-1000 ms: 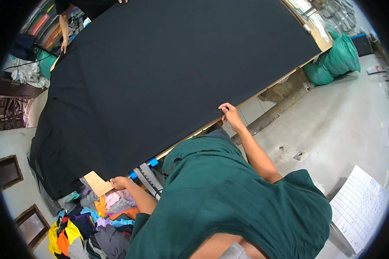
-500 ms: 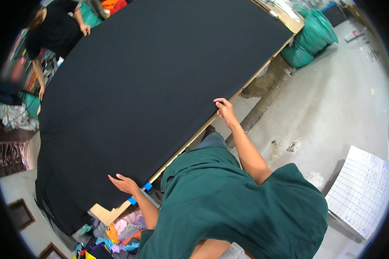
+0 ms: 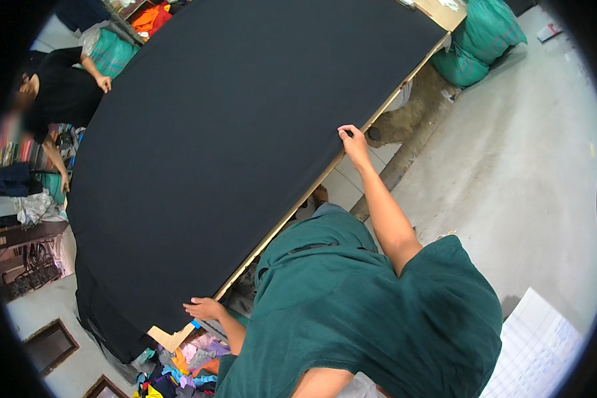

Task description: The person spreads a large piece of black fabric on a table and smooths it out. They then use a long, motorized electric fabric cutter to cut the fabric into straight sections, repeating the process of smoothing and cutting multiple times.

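Observation:
A wide sheet of black fabric [image 3: 232, 152] covers a long wooden table [image 3: 169, 337], whose bare edge shows along my side and at the near corner. My right hand [image 3: 355, 147] is at the fabric's edge farther along the table, thumb and fingers pinched together on the cloth. Close to the table's near corner, my left hand [image 3: 205, 309] lies at the fabric's edge with its fingers stretched out, gripping nothing. A blue clip or tape [image 3: 196, 324] sits on the table edge just below it.
Across the table, a person in black [image 3: 69, 86] has both hands at the fabric's far edge. Colourful cloth scraps [image 3: 182, 371] lie under the near corner. Green sacks [image 3: 477, 50] stand at the far right end. A written paper sheet [image 3: 530, 351] is at lower right.
My right hand has moved farther along the edge, its fingers now closer together. My left hand has drawn back toward the table edge. The view has shifted, and the other person leans lower.

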A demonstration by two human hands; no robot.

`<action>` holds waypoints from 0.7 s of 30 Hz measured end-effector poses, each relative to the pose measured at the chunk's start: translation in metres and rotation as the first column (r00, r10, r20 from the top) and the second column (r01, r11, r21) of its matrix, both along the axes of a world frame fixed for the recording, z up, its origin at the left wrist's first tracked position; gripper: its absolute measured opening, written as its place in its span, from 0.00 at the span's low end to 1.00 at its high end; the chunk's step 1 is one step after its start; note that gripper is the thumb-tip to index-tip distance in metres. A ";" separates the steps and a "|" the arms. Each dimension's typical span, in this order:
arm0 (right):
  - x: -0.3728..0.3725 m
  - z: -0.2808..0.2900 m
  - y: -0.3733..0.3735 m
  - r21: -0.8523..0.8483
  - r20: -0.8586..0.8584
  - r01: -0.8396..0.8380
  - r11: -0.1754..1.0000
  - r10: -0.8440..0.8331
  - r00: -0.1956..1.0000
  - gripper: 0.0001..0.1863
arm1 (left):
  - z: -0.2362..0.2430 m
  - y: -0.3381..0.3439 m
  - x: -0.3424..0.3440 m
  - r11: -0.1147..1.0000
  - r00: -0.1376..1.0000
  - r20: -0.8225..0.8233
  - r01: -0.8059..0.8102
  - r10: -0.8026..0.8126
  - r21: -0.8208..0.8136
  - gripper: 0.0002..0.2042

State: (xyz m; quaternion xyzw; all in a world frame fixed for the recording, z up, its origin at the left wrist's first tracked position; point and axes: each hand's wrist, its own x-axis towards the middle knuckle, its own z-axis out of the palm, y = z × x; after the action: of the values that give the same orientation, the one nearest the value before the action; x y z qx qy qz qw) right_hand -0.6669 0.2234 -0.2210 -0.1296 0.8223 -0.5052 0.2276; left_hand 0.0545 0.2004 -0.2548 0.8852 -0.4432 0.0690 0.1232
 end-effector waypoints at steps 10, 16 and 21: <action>-0.196 0.005 -0.024 0.130 -0.176 0.282 0.951 -0.258 0.950 0.10 | 0.022 -0.040 -0.269 0.848 0.797 -0.291 0.508 -0.529 -0.152 0.28; -0.277 -0.004 -0.027 0.152 -0.208 0.196 0.969 -0.162 0.965 0.08 | 0.013 -0.052 -0.303 0.919 0.912 -0.258 0.365 -0.320 0.147 0.31; -0.284 -0.034 0.009 0.109 -0.214 0.321 0.941 -0.293 0.932 0.08 | 0.002 -0.055 -0.303 0.920 0.919 -0.218 0.364 -0.329 0.148 0.31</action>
State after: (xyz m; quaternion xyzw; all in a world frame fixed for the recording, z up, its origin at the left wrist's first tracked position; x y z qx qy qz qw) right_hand -0.9508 0.2324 -0.2546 -0.0316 0.8846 -0.4595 0.0726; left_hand -0.2481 0.1453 -0.2526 0.8024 -0.5841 -0.0799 0.0922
